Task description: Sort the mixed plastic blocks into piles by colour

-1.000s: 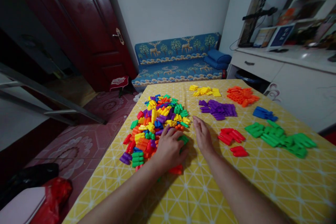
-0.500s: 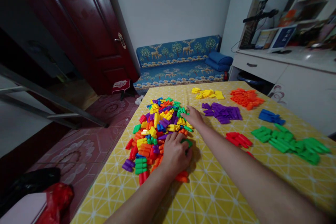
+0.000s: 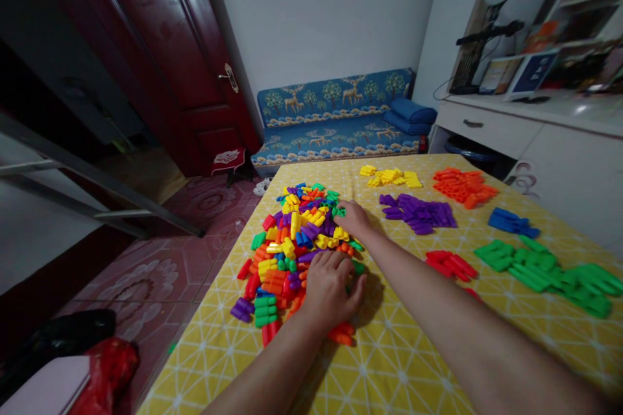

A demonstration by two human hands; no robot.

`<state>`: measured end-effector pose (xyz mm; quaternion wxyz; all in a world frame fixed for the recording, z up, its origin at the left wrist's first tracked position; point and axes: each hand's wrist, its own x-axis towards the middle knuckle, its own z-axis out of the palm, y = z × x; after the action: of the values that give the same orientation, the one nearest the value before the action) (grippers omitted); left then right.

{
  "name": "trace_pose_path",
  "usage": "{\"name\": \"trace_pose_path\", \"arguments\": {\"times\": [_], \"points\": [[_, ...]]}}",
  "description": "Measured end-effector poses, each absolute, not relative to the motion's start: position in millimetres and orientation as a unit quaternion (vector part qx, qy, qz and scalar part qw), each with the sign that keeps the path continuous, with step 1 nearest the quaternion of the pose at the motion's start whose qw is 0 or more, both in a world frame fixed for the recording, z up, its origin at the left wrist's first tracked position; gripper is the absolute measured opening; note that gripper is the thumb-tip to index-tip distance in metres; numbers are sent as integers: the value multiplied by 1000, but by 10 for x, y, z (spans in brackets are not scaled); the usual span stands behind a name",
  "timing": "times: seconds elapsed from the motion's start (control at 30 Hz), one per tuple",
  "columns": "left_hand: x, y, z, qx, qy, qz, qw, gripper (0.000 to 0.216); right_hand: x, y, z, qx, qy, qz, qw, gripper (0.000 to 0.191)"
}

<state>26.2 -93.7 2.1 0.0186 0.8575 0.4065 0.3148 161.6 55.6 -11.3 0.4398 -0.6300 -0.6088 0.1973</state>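
Observation:
A mixed heap of plastic building blocks (image 3: 294, 225) in red, orange, yellow, green, blue and purple lies on the table's left part. My left hand (image 3: 331, 286) rests over the heap's near right side, its fingers curled and its thumb to the right. A green block (image 3: 359, 267) shows beside its fingers, partly hidden by the hand. At the heap's far right edge, my right hand (image 3: 354, 219) has its fingertips closed on a green block (image 3: 339, 211); the fingers partly cover it.
Sorted piles stand on the right: yellow blocks (image 3: 389, 176), orange blocks (image 3: 464, 187), purple blocks (image 3: 419, 213), blue blocks (image 3: 513, 222), red blocks (image 3: 451, 265) and green blocks (image 3: 549, 272). A patterned yellow cloth (image 3: 389, 363) covers the table. Beyond it is a blue sofa (image 3: 331, 113).
My right fingers, stretched toward the green blocks before, have drawn in around one. My left hand has shifted slightly right with its thumb further out. The whole view has shifted a little.

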Motion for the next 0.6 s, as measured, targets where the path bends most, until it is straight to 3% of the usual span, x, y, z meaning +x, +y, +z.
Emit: {"name": "trace_pose_path", "arguments": {"times": [0.17, 0.33, 0.43, 0.6], "points": [[260, -949, 9, 847, 420, 326, 27, 18, 1714, 356, -112, -595, -562, 229, 526, 20], [249, -944, -27, 833, 414, 365, 28, 47, 1816, -101, -184, -534, -526, 287, 596, 28], [248, -937, -44, 834, 418, 359, 21, 64, 1793, -405, -261, -516, -528, 316, 596, 29], [247, -933, -51, 846, 419, 329, 19, 71, 1687, -673, -300, -523, -593, 238, 564, 24]]}}
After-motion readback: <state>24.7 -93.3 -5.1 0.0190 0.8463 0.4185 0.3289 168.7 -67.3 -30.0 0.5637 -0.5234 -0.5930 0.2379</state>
